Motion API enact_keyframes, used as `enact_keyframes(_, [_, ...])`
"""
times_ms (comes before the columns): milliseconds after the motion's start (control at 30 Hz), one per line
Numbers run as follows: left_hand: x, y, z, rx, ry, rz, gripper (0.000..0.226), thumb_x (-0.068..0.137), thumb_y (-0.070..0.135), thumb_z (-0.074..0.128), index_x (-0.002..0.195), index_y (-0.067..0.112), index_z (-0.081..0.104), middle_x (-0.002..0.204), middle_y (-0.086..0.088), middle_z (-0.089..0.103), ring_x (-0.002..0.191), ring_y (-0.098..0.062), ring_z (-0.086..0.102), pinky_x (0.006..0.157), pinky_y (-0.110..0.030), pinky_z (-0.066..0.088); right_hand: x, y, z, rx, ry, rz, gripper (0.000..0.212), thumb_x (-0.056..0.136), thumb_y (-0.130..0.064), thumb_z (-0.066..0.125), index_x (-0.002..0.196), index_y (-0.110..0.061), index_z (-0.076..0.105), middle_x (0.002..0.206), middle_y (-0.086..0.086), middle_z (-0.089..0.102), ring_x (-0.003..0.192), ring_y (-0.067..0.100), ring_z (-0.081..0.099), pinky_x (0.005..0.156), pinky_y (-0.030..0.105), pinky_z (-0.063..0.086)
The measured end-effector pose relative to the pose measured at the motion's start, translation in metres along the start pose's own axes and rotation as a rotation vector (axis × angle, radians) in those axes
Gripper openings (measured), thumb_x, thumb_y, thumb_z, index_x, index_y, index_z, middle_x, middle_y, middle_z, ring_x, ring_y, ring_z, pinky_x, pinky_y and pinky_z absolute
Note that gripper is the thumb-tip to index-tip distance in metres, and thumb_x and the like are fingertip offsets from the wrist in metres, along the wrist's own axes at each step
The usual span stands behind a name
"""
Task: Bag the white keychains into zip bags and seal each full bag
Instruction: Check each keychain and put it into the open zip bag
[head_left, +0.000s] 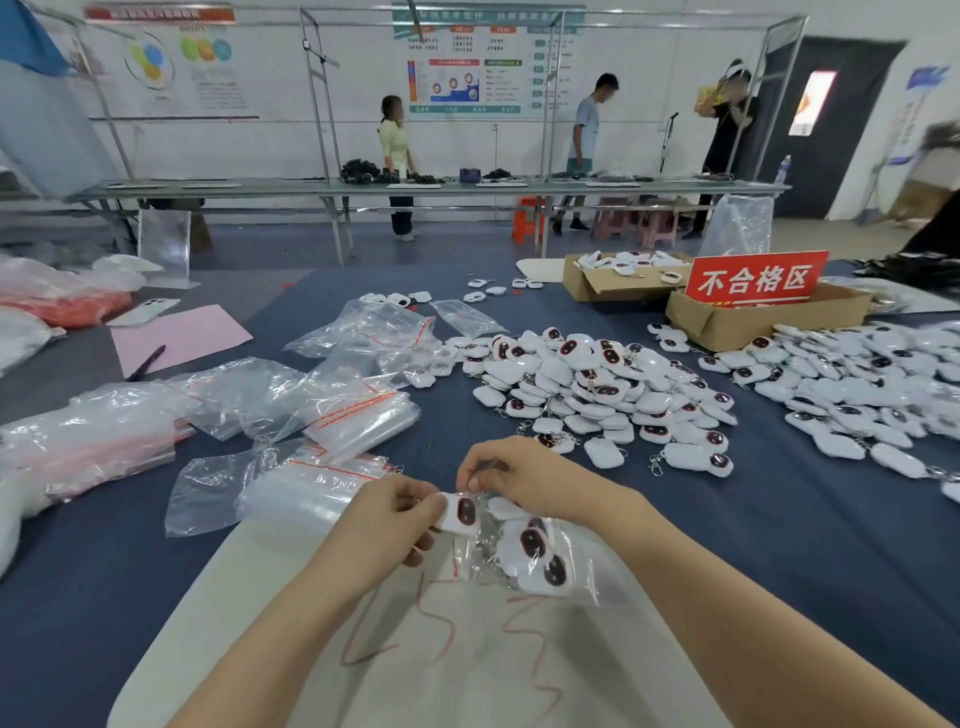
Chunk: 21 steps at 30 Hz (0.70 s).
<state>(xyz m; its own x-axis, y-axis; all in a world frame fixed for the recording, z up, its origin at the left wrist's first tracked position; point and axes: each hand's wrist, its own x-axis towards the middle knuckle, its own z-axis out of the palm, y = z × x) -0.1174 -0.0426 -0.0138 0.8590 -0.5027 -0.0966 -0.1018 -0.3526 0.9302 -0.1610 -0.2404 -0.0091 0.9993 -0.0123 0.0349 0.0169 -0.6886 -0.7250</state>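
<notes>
1. Head view: my left hand has its fingers curled round one keychain, pinching it by its left edge.
2. My right hand sits just above and right of it. Its fingers pinch the top lip of the bag and seem to hold the mouth open.
3. The keychain is at that mouth, just right of my left fingers and just under my right ones. I cannot tell whether it has passed the lip.
4. From the mouth the bag runs right and toward me, flat on the counter, with several bagged keychains inside.
5. I judge the push must go along that length, with the left hand driving and the right only holding.
6. The loose pile lies well beyond my right fingers.
</notes>
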Motion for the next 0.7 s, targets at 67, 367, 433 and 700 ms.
enact_keyframes(67, [0.0,0.004,0.006,0.009,-0.039,-0.036,0.008,0.095,0.016,0.067,0.088,0.012,0.068,0.063,0.007,0.067,0.047,-0.008,0.058,0.044,-0.02,0.046,-0.001,-0.002,0.0,0.024,0.011,-0.003,0.033,0.097,-0.01,0.058,0.083,-0.038,0.069,0.085,-0.026,0.07,0.081,-0.008,0.064,0.074,0.007,0.042])
enact_keyframes(367, [0.003,0.021,0.03,-0.168,-0.271,-0.22,0.028,0.098,0.0,0.043,0.104,-0.012,0.067,0.067,-0.014,0.055,0.049,-0.018,0.05,0.047,-0.024,0.047,-0.002,-0.007,-0.001,0.076,0.059,-0.006,0.034,0.094,-0.014,0.062,0.079,-0.044,0.069,0.086,-0.024,0.071,0.073,-0.009,0.062,0.07,0.007,0.041])
enact_keyframes(433, [0.004,0.02,0.029,-0.099,-0.261,-0.181,0.032,0.096,-0.001,0.039,0.102,-0.01,0.069,0.065,-0.013,0.056,0.05,-0.017,0.051,0.052,-0.028,0.049,-0.001,-0.006,0.0,0.084,0.057,-0.002,0.032,0.095,-0.015,0.063,0.081,-0.043,0.07,0.088,-0.022,0.072,0.076,-0.009,0.063,0.077,0.015,0.045])
enact_keyframes(700, [0.022,0.007,0.015,-0.037,0.075,-0.01,0.035,0.099,-0.001,0.039,0.094,0.012,0.071,0.078,0.0,0.068,0.043,-0.007,0.053,0.049,-0.023,0.051,-0.005,0.011,-0.004,0.129,0.217,0.064,0.023,0.102,-0.024,0.055,0.106,-0.043,0.068,0.092,-0.025,0.066,0.074,-0.015,0.058,0.064,0.005,0.042])
